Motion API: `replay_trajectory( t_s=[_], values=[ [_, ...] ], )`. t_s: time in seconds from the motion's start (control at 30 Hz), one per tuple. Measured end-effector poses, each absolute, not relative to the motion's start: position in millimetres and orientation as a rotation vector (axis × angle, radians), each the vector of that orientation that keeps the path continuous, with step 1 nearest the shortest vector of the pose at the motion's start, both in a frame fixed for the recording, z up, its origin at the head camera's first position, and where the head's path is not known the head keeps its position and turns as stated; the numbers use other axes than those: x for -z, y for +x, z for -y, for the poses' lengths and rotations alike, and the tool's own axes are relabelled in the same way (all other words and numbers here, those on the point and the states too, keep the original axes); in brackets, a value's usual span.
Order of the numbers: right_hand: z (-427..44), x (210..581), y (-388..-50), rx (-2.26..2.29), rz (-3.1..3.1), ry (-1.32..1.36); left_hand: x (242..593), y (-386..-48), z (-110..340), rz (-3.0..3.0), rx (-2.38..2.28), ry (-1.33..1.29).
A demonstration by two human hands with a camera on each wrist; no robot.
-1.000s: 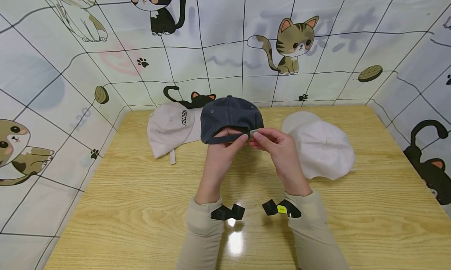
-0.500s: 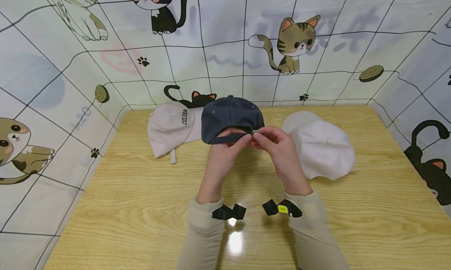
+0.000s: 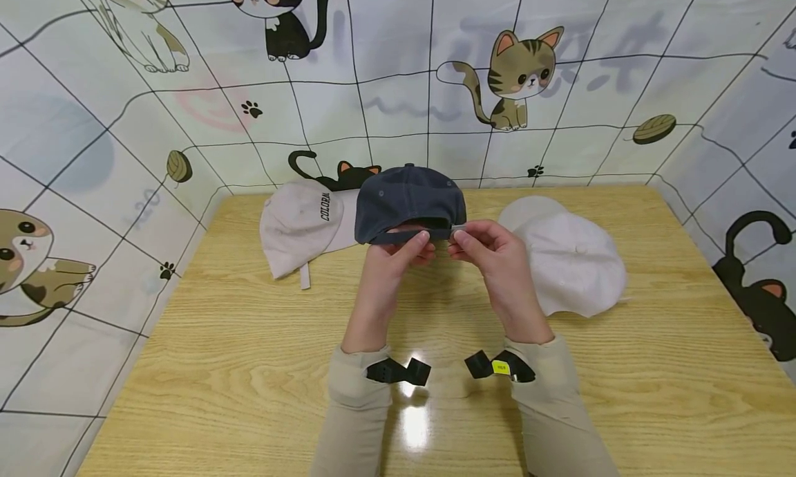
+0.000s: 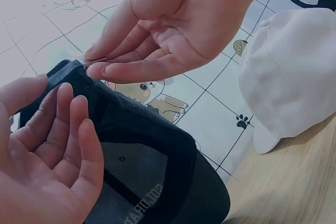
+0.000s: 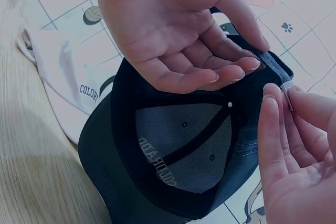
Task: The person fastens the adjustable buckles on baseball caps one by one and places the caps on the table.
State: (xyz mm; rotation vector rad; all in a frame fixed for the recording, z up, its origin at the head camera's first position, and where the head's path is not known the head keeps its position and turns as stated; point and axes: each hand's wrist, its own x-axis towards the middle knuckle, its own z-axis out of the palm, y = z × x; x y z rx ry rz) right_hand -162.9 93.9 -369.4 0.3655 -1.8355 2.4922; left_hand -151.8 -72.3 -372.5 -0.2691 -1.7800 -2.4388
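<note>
A navy baseball cap (image 3: pixel 410 197) is held up over the table with its back opening facing me. My left hand (image 3: pixel 387 276) pinches the cap's back strap (image 3: pixel 398 238) between thumb and fingers. At the strap's right end, my right hand (image 3: pixel 500 269) pinches the small metal buckle (image 3: pixel 459 227). In the left wrist view the right hand's thumb and fingertips meet on the buckle (image 4: pixel 97 61). The right wrist view shows the dark inside of the cap (image 5: pixel 184 145), with lettering on its lining, and the buckle (image 5: pixel 287 97) between the right thumb and fingers.
A pale pink cap (image 3: pixel 298 228) with dark lettering lies on the wooden table (image 3: pixel 249 366) at the left, its strap end hanging loose. At the right lies a white cap (image 3: pixel 572 263). A cat-patterned cloth (image 3: pixel 398 117) hangs behind and at both sides.
The left hand has slid left along the strap, away from the buckle. The right hand has moved slightly up and right with the buckle, and the cap has tipped and risen a little.
</note>
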Motion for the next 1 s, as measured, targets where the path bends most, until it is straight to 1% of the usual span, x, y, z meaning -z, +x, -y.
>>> replay_trajectory(
  t_s=[1.0],
  values=[
    [-85.9,368.5,-159.3,-2.347,1.913,0.391,366.9,-147.9,66.6,1.853,2.312,-0.144]
  ],
)
